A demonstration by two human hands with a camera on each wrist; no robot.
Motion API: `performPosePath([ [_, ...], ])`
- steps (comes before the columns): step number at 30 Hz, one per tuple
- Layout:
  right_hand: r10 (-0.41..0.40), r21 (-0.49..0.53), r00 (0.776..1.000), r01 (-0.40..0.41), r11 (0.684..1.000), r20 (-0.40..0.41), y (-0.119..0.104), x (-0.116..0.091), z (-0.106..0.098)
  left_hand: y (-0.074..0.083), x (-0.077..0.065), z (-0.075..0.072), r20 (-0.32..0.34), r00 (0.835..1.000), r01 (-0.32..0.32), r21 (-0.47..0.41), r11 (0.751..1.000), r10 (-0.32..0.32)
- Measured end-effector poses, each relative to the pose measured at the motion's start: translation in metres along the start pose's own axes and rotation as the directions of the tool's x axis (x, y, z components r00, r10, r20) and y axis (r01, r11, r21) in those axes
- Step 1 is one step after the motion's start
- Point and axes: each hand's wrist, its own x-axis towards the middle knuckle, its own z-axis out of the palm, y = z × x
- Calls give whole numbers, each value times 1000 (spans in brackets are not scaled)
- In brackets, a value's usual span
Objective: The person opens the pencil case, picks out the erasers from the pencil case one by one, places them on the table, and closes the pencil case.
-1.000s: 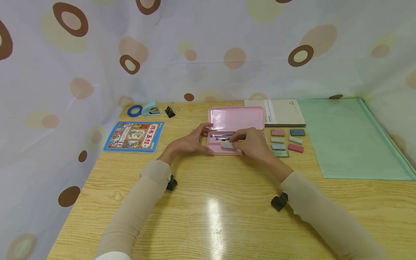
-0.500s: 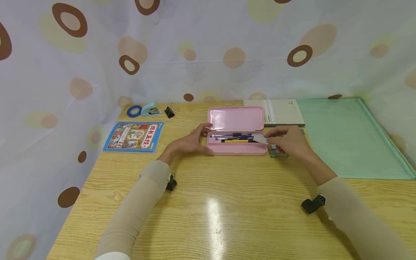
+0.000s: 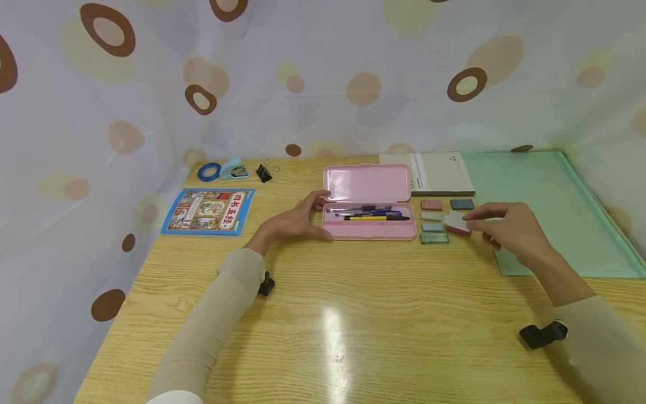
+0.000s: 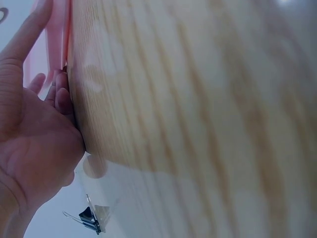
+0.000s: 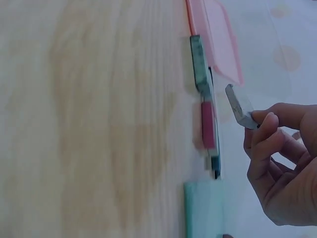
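Observation:
An open pink pencil case lies mid-table, its lid tipped back. Several pens, one with a yellow barrel, lie in its rear compartment. My left hand holds the case's left end, thumb at the front edge and fingers near the hinge. Between thumb and fingertips, my right hand pinches a pale grey eraser. It hovers above a group of erasers right of the case, including a red eraser, a dark blue eraser and a green eraser. The held eraser hides part of the group.
Behind the erasers lies a notebook. A pale green mat covers the right side. To the left are a blue booklet, blue tape, a small stapler and a black binder clip.
My right hand has lifted the pale eraser out of the pencil case's front compartment and carried it right, over the other erasers. The left hand has stayed on the case.

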Motion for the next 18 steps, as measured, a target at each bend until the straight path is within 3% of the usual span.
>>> performPosePath([
  [8, 29, -81, 998, -24, 996, 62, 20, -13, -12, 2, -1, -1, -1, 1000, -7, -10, 1000, 7],
  [18, 16, -77, 991, -5, 997, 136, 26, -13, -10, 1, 0, 0, 1, 1000, -9, -12, 1000, 9],
])
